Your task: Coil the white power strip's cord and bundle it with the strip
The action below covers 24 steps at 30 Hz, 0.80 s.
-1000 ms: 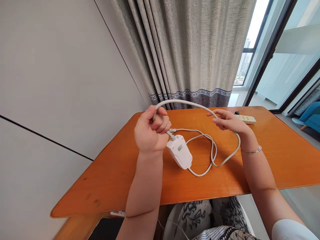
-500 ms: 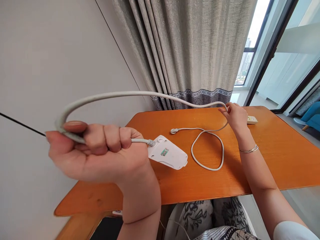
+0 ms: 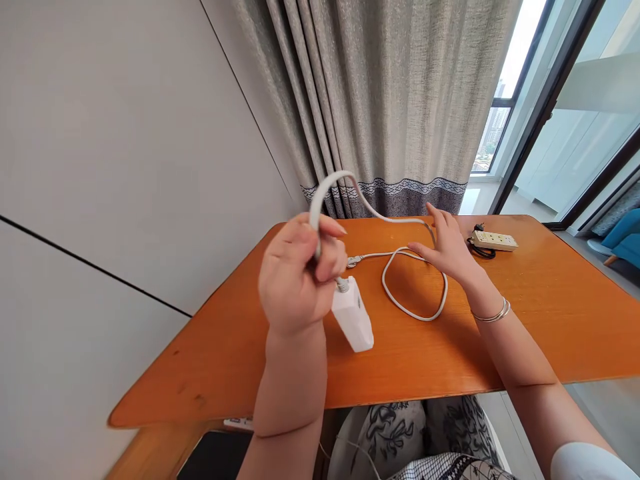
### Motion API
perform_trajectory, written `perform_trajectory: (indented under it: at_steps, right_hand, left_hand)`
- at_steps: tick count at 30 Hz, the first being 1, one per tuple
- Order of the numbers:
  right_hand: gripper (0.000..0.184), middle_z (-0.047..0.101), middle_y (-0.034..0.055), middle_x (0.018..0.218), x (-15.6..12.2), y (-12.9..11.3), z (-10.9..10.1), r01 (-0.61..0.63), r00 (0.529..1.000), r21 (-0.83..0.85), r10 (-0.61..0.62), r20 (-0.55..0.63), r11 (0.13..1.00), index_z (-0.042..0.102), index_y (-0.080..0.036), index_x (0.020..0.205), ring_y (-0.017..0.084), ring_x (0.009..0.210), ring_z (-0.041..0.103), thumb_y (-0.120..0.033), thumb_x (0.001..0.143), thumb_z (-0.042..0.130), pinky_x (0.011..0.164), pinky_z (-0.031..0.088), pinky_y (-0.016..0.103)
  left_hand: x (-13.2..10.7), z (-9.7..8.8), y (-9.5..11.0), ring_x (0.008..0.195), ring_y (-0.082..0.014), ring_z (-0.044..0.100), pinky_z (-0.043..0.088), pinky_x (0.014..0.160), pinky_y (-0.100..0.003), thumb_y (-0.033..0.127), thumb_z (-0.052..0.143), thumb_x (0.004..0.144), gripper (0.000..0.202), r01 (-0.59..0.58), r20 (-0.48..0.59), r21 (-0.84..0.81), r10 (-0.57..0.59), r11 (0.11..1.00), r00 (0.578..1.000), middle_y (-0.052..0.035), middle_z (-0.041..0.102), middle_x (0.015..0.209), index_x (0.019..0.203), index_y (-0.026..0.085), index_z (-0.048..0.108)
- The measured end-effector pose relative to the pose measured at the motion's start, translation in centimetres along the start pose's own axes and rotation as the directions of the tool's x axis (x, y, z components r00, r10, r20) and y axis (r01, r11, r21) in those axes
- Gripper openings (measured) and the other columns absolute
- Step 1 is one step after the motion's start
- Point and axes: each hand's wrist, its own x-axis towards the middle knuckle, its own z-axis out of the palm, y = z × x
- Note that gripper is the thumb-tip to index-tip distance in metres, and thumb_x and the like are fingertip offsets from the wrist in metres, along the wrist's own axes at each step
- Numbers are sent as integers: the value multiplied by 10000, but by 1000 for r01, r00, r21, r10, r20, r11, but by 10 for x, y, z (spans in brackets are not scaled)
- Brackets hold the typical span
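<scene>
My left hand (image 3: 297, 277) is closed round a folded bend of a grey-white cable (image 3: 395, 307), held above the orange table (image 3: 550, 313). A white power strip (image 3: 353, 317) hangs tilted from that cable just below my fist, its lower end near the tabletop. The cable arches up and over to my right hand (image 3: 450, 250), whose fingers are stretched out with the cable running under them. The rest of the cable lies in a loop on the table, ending in a plug (image 3: 354, 261).
A second, cream power strip (image 3: 493, 239) with a dark cord lies at the table's far right. Grey curtains (image 3: 390, 100) hang behind the table, a plain wall on the left, glass doors on the right. Patterned fabric shows below the near edge.
My left hand came back from the far left to the table's middle, swinging the white power strip upright. The long cable arch shrank to a short one. My right hand opened out.
</scene>
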Motion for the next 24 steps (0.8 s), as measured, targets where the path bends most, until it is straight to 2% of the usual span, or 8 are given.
perform_trajectory:
  at_steps: [5, 7, 10, 12, 16, 18, 21, 24]
  right_hand:
    - [914, 238, 161, 1653, -6, -25, 2, 224, 971, 122, -211, -110, 967, 134, -232, 1615, 335, 1530, 232, -554, 906, 612, 1226, 253, 592]
    - [818, 365, 174, 1589, -10, -31, 4, 246, 968, 218, -230, -96, 945, 167, -229, 1603, 318, 1465, 367, -494, 947, 576, 1189, 338, 563]
    - [628, 644, 127, 1231, -14, -37, 8, 189, 968, 389, -238, 83, 902, 273, -235, 1557, 242, 1115, 634, -386, 996, 510, 999, 531, 470]
    - [565, 639, 98, 1098, -15, -37, 12, 138, 964, 435, -221, 145, 890, 344, -219, 1517, 205, 960, 647, -353, 993, 507, 892, 576, 412]
    - [640, 515, 186, 1342, -14, -37, 16, 141, 989, 243, -147, 9, 960, 377, -191, 1501, 282, 1250, 537, -333, 923, 612, 1037, 490, 490]
    - [645, 559, 179, 1347, -12, -39, 14, 119, 980, 136, -138, 144, 984, 379, -190, 1502, 295, 1264, 546, -299, 917, 628, 1053, 463, 498]
    - [507, 710, 119, 1119, -13, -46, 8, 68, 885, -34, -45, 464, 997, 463, -169, 1448, 267, 1032, 673, -239, 957, 568, 897, 515, 405]
    - [403, 729, 118, 1097, -17, -54, 1, 123, 849, -223, 14, 529, 967, 560, -171, 1373, 266, 964, 693, -187, 974, 502, 784, 494, 345]
  left_hand:
    - [-2, 6, -10, 372, -49, 214, 221, 387, -185, 447, 701, 851, 301, 208, 201, -10, -201, 978, 959, 87, 306, 400, 742, 170, 656]
    - [-1, 7, -13, 368, -50, 217, 217, 383, -183, 450, 698, 849, 315, 284, 264, -20, -269, 959, 926, 87, 315, 395, 737, 164, 631]
    - [1, 7, -18, 362, -48, 225, 213, 378, -176, 427, 691, 853, 302, 366, 293, -44, -338, 930, 894, 82, 351, 410, 740, 164, 597]
    - [2, 7, -21, 360, -45, 225, 213, 381, -170, 409, 679, 861, 287, 394, 290, -61, -361, 917, 886, 82, 361, 422, 746, 165, 580]
    - [3, 8, -24, 357, -40, 221, 213, 383, -165, 390, 676, 863, 277, 424, 304, -76, -384, 902, 872, 82, 356, 425, 746, 161, 574]
    - [3, 8, -25, 355, -39, 221, 212, 379, -164, 391, 683, 858, 284, 428, 310, -78, -386, 901, 869, 82, 350, 418, 736, 158, 575]
    - [4, 9, -28, 353, -40, 226, 213, 376, -163, 396, 680, 862, 281, 399, 238, -78, -372, 914, 897, 83, 352, 421, 743, 163, 578]
    - [9, 8, -34, 359, -40, 239, 213, 381, -159, 401, 677, 871, 274, 326, 99, -63, -319, 943, 943, 84, 362, 437, 759, 171, 579]
